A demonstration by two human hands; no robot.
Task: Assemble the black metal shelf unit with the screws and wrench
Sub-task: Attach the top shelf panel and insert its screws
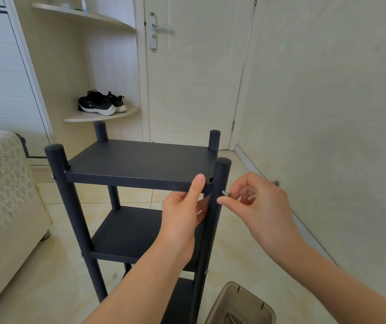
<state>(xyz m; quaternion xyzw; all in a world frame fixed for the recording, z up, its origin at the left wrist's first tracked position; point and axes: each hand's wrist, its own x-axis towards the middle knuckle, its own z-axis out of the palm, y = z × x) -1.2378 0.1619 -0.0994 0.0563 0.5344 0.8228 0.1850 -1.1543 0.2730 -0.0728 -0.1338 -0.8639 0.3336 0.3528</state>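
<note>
The black metal shelf unit (138, 164) stands upright on the floor with four round posts and three tiers showing. My left hand (183, 213) grips the front edge of the top shelf near its right corner, thumb on the face and fingers underneath. My right hand (255, 202) pinches a small silver screw (226, 193) and holds its tip just right of the near right post (220, 183), level with the top shelf. No wrench shows clearly.
A translucent brown plastic bin (241, 305) with metal parts inside sits on the floor at the bottom right. A bed (5, 195) lies to the left. Behind stand a closed door (194, 73) and a corner shelf with black shoes (102, 102). The wall runs along the right.
</note>
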